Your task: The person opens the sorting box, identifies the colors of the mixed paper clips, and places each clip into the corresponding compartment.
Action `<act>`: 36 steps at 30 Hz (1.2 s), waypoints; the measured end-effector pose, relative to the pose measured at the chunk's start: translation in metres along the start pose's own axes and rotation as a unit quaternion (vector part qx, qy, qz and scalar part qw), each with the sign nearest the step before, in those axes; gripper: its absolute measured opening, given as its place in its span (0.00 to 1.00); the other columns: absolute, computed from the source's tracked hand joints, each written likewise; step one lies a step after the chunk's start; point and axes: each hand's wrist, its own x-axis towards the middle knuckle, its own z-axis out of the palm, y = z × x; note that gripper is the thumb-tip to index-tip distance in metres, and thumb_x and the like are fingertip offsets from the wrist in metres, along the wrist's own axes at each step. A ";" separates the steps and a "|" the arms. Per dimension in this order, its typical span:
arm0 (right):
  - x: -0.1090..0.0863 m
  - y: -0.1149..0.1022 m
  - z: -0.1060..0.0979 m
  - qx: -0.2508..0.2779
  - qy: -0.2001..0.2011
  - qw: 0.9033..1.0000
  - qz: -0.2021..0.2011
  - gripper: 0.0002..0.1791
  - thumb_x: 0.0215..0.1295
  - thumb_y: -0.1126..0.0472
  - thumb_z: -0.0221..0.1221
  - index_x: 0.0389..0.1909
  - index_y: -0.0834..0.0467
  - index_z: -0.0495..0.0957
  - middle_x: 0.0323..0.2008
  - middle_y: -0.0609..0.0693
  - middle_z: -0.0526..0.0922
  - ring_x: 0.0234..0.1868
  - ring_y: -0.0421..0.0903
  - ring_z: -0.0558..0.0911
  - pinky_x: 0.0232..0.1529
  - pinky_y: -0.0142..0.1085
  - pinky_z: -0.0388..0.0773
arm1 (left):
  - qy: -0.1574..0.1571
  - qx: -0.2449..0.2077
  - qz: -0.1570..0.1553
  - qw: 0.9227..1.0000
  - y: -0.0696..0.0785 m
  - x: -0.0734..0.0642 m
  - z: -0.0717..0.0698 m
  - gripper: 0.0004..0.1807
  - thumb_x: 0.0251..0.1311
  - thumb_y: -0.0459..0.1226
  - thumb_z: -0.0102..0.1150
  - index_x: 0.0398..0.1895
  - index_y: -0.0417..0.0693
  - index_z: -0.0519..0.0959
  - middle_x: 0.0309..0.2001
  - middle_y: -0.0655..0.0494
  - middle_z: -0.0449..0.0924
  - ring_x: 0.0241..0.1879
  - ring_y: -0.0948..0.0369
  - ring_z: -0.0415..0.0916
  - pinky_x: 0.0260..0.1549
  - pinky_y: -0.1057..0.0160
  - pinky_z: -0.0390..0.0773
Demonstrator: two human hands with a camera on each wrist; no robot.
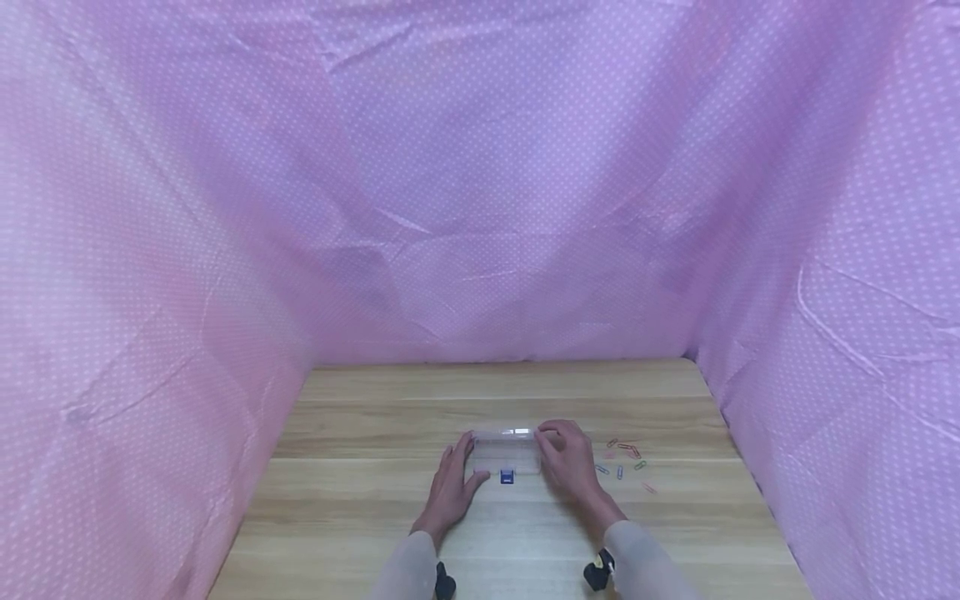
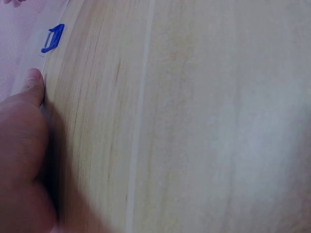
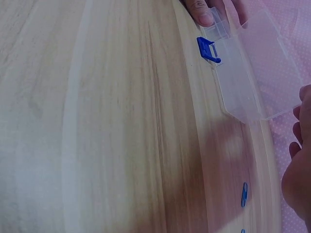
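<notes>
A clear plastic box [image 1: 498, 460] with a blue latch [image 1: 507, 477] on its front edge lies on the table. In the right wrist view its transparent lid [image 3: 269, 60] stands raised at the back. My left hand [image 1: 448, 490] holds the box's left end, thumb at the front edge and fingers along the side. The left thumb also shows beside the box in the left wrist view. My right hand [image 1: 572, 462] pinches the lid's right edge with curled fingers; its thumb contact is hidden in the right wrist view.
Several coloured paper clips [image 1: 619, 472] lie scattered on the wooden table [image 1: 360, 433], right of my right hand. A pink dotted cloth [image 1: 495, 167] hangs around the table's back and sides.
</notes>
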 end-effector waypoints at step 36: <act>-0.001 0.007 -0.004 -0.005 -0.101 0.995 0.013 0.30 0.75 0.56 0.60 0.75 0.41 0.67 0.68 0.45 0.75 0.67 0.51 0.77 0.75 0.57 0.72 | 0.028 0.014 0.034 0.999 0.008 -0.008 0.005 0.46 0.69 0.49 0.64 0.84 0.62 0.50 0.77 0.55 0.69 0.80 0.52 0.61 0.85 0.46 0.50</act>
